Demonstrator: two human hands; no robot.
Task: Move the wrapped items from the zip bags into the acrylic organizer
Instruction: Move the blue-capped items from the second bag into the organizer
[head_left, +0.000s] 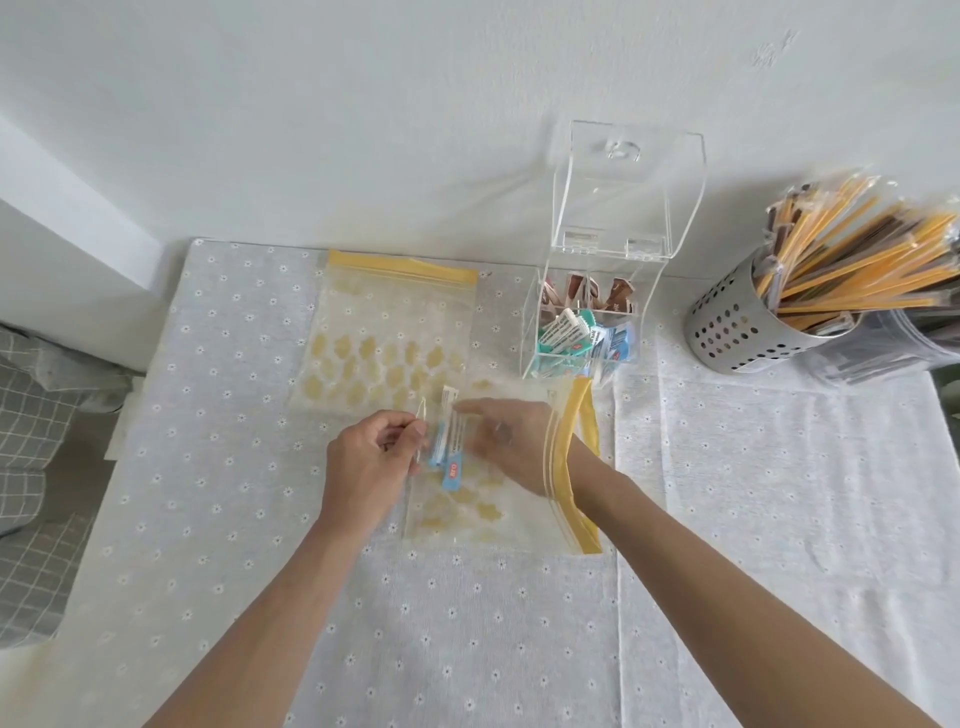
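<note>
organizer (582, 332) behind near bag (498, 499) | second bag (384, 338) left | holder (743, 332) right

I saw two arms come up from the near edge of the picture. Both were bare all the way down, with no sleeves on them. The left hand (369, 457) had nothing on it that I could see: no glove, no ring and no watch. The right hand (511, 447) was bare too. Part of it looked a bit foggy to me, because I saw it through clear plastic, so I could not tell much about its fingers. The wrists had no bands on them. I could not see the rest of the person.
</note>
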